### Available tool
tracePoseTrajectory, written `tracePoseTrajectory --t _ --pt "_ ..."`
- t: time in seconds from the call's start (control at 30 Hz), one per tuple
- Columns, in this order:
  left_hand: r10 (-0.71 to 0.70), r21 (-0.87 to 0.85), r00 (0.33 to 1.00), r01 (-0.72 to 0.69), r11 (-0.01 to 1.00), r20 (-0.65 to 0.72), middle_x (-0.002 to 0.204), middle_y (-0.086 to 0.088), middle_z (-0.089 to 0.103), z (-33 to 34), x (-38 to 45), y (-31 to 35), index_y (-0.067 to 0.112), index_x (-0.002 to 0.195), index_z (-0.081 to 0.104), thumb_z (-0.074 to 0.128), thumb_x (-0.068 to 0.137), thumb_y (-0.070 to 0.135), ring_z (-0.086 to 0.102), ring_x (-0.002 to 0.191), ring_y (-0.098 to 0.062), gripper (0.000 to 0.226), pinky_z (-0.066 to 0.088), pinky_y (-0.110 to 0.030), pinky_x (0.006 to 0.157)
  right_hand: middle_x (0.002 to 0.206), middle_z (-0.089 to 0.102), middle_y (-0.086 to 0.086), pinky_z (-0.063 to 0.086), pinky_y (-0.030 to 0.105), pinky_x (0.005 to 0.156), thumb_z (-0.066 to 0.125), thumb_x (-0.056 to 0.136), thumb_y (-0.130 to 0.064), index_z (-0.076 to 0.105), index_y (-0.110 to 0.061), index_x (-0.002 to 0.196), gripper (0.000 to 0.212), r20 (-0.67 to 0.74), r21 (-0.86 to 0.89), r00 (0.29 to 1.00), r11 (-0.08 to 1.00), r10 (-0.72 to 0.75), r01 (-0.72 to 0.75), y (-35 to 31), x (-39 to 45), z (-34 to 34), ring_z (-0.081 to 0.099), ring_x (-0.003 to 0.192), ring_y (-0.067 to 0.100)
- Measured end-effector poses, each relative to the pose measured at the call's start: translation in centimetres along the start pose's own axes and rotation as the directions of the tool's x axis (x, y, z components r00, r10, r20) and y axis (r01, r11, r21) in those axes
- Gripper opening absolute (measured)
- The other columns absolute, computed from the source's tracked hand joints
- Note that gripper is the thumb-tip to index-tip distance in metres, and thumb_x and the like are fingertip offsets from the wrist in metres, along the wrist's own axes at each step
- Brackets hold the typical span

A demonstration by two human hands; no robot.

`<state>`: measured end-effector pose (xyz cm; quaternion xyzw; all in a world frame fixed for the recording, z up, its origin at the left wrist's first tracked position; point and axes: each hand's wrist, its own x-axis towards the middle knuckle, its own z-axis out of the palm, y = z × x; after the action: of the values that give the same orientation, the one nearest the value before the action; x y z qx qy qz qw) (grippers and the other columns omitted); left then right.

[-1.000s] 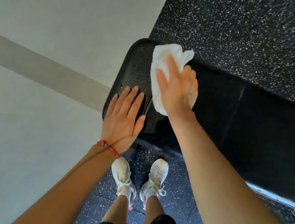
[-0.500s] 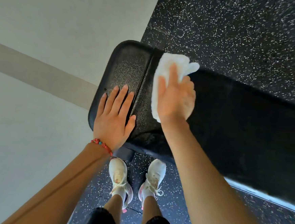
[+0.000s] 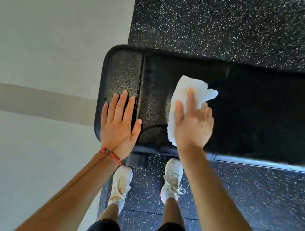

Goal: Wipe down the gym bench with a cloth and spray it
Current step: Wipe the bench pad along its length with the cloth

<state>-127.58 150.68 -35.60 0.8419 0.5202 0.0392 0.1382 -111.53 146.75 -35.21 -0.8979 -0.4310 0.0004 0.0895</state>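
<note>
bench [image 3: 257, 114]: cut off right | cloth [image 3: 190, 89]: lower part under right hand [image 3: 193, 125] (perhaps bunched)

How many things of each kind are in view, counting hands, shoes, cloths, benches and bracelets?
hands: 2, left hand, right hand
shoes: 2, left shoe, right shoe
cloth: 1
bench: 1
bracelet: 1
total: 7

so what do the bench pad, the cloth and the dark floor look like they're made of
Bench pad: likely black vinyl or faux leather, judging by its pebbled grain, soft sheen and a seam-like line near the end.
Cloth: white and fluffy, probably terry or microfibre; it bunches loosely.
Floor: looks like black rubber gym matting, matte, with white flecks and faint tile joints.
</note>
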Motion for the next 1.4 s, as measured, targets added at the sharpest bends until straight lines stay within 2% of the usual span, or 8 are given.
tracePoseTrajectory --t 0.2,0.37,0.47,0.63,0.8,1.0,1.23,1.4 --pt "0.102 -0.006 0.995 -0.102 0.995 -0.006 0.143 -0.024 0.038 -0.1 -0.3 -1.1 0.000 0.134 0.044 0.037 0.090 0.032 0.033 0.132 -0.043 0.054 0.022 -0.053 0.109 0.063 0.054 0.013 0.045 0.031 0.049 0.048 0.087 -0.038 0.067 -0.014 0.109 0.038 -0.059 0.013 0.978 0.979 -0.201 0.202 0.1 -2.9 -0.2 0.052 0.053 0.027" --pt "0.136 -0.005 0.991 -0.136 0.991 0.013 0.142 -0.026 0.038 -0.2 -0.2 -1.4 -0.001 0.133 0.044 0.038 0.090 0.032 0.033 0.131 -0.045 0.055 0.023 -0.055 0.108 0.074 0.060 0.027 0.048 0.040 0.056 0.064 0.085 -0.026 0.065 -0.007 0.112 0.033 -0.141 0.047 0.975 0.985 0.172 -0.167 5.7 -3.2 -1.3 0.058 0.063 0.037" --pt "0.132 -0.009 0.991 -0.131 0.991 0.009 0.142 -0.025 0.038 -0.2 -0.2 -1.3 -0.001 0.133 0.044 0.037 0.090 0.033 0.032 0.131 -0.045 0.055 0.022 -0.055 0.108 0.073 0.060 0.025 0.046 0.036 0.052 0.066 0.083 -0.026 0.067 -0.006 0.109 0.033 -0.149 0.045 0.960 0.972 0.237 -0.233 3.7 -4.0 -1.0 0.058 0.061 0.034" --pt "0.111 -0.032 0.994 -0.111 0.993 0.016 0.143 -0.024 0.037 -0.4 -0.2 -1.2 0.000 0.132 0.045 0.036 0.089 0.033 0.030 0.133 -0.044 0.055 0.020 -0.054 0.109 0.059 0.055 0.010 0.042 0.028 0.044 0.053 0.085 -0.039 0.070 -0.015 0.104 0.035 -0.118 0.065 0.992 0.997 -0.038 0.046 -2.2 -6.7 -0.2 0.051 0.049 0.023" --pt "0.171 -0.065 0.985 -0.170 0.983 0.009 0.144 -0.021 0.037 -0.7 0.0 0.1 0.003 0.134 0.044 0.035 0.091 0.033 0.027 0.135 -0.040 0.054 0.014 -0.051 0.111 0.058 0.052 0.009 0.042 0.028 0.045 0.051 0.086 -0.041 0.070 -0.018 0.104 0.035 -0.109 -0.020 0.986 0.992 -0.129 0.127 2.3 -5.7 -0.7 0.050 0.050 0.023" --pt "0.273 -0.038 0.961 -0.272 0.961 0.032 0.147 -0.019 0.034 0.1 0.8 4.7 0.005 0.136 0.042 0.036 0.090 0.032 0.025 0.137 -0.037 0.054 0.013 -0.050 0.112 0.080 0.058 0.031 0.048 0.045 0.062 0.063 0.086 -0.029 0.063 -0.008 0.116 0.037 -0.039 0.078 0.988 0.986 0.152 -0.148 11.4 -3.9 -2.8 0.057 0.069 0.041" --pt "0.141 0.049 0.988 -0.144 0.988 0.063 0.148 -0.017 0.032 2.8 1.5 9.2 0.009 0.140 0.037 0.034 0.089 0.037 0.025 0.137 -0.037 0.058 0.013 -0.054 0.111 0.084 0.056 0.029 0.045 0.043 0.064 0.065 0.083 -0.031 0.059 -0.009 0.121 0.044 0.019 0.102 0.997 0.992 0.074 -0.075 11.8 -1.9 -2.6 0.055 0.074 0.040" --pt "0.159 0.077 0.987 -0.160 0.984 0.011 0.145 -0.019 0.038 3.3 1.5 9.0 0.008 0.137 0.041 0.038 0.089 0.037 0.031 0.134 -0.038 0.056 0.016 -0.054 0.110 0.104 0.052 0.020 0.036 0.042 0.078 0.045 0.090 -0.047 0.044 -0.024 0.132 0.047 0.055 0.090 0.995 0.992 0.085 -0.089 11.0 6.9 -1.3 0.047 0.094 0.035"
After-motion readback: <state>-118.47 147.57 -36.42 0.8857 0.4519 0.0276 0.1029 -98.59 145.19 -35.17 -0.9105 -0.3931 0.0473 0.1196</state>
